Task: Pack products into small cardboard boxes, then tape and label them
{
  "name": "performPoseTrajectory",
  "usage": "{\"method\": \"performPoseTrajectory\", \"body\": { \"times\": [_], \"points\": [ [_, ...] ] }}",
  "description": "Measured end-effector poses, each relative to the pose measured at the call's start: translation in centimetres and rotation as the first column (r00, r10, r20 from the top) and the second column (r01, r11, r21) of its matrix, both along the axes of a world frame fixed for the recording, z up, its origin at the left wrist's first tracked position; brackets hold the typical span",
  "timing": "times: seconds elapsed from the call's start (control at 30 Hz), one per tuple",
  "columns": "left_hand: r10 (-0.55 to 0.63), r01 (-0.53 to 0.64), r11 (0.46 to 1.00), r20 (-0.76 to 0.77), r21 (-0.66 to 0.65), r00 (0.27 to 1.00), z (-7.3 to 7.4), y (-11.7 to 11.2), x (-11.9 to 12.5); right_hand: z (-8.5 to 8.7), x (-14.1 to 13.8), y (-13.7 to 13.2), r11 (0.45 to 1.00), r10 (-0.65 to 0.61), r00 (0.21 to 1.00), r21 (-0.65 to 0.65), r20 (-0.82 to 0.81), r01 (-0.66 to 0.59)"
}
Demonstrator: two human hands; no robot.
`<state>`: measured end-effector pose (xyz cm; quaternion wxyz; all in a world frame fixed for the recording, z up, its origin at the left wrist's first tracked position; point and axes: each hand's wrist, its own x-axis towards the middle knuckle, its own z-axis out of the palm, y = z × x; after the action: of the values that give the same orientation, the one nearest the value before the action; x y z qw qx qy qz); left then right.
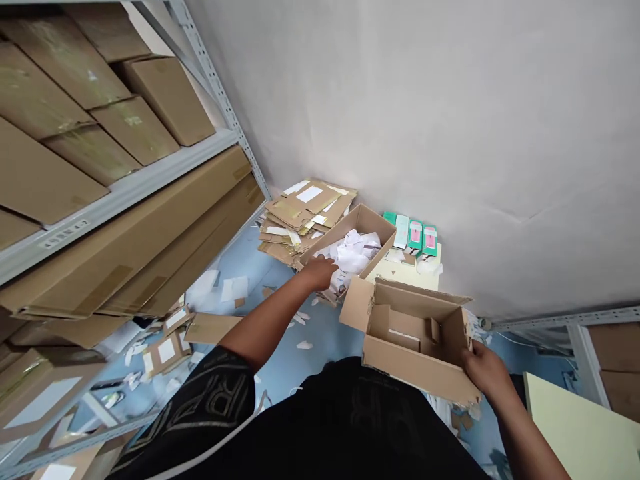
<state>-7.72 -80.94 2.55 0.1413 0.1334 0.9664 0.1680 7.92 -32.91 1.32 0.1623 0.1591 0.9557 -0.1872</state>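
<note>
My right hand (486,368) is closed on the right end of an open cardboard box (417,367). Its walls are torn at the edges, a flap sticks out on the left, and loose cardboard shows inside. At the near rim of a second cardboard box (379,223), my left hand (320,272) has its fingers bent inward. Whether they grip the rim or a piece of paper is hidden. Crumpled white paper (356,252) fills that second box.
Flattened cardboard (305,207) is piled by the wall, beside green-and-pink packages (415,233). A metal shelf (150,177) with cartons stands left, and another shelf (587,360) right. Paper scraps litter the blue floor (280,360). A pale yellow panel (580,427) is at lower right.
</note>
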Motion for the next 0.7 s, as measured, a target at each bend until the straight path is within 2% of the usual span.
{"method": "performPoseTrajectory", "body": {
  "times": [0.1,0.23,0.33,0.43,0.5,0.57,0.63,0.7],
  "points": [
    [0.046,-0.034,0.994,0.123,-0.100,0.991,-1.5,0.5,-3.4,-0.3,-2.4,0.4,0.999,0.041,0.999,-0.034,0.028,-0.040],
    [0.108,-0.091,0.988,0.147,-0.121,0.983,-2.0,1.2,-5.2,-0.6,-4.9,0.4,0.995,0.048,0.998,-0.085,0.029,-0.045],
    [0.127,-0.118,0.988,0.095,-0.095,0.987,-1.1,0.9,-5.1,-0.6,-6.0,0.1,0.994,0.048,0.999,-0.097,0.020,-0.046],
    [0.145,-0.145,0.989,-0.013,-0.037,0.989,0.8,-0.2,-4.6,-0.5,-6.3,-0.4,0.993,0.060,0.998,-0.098,0.023,-0.057],
    [0.182,-0.175,0.982,-0.096,0.074,0.979,2.1,-1.1,-4.3,-0.4,-6.1,-1.2,0.995,0.056,0.998,-0.082,0.021,-0.054],
    [0.241,-0.203,0.948,-0.136,0.247,0.961,3.4,-1.9,-4.2,-0.3,-5.6,-2.2,0.998,0.031,0.999,-0.057,0.012,-0.030],
    [0.299,-0.214,0.870,-0.132,0.444,0.945,4.6,-2.6,-4.1,-0.1,-5.0,-3.6,1.000,-0.007,1.000,-0.023,0.000,0.007],
    [0.348,-0.200,0.745,-0.115,0.637,0.930,5.9,-3.0,-4.1,0.2,-4.2,-5.2,0.999,-0.049,0.999,0.011,-0.003,0.049]
  ]
}}
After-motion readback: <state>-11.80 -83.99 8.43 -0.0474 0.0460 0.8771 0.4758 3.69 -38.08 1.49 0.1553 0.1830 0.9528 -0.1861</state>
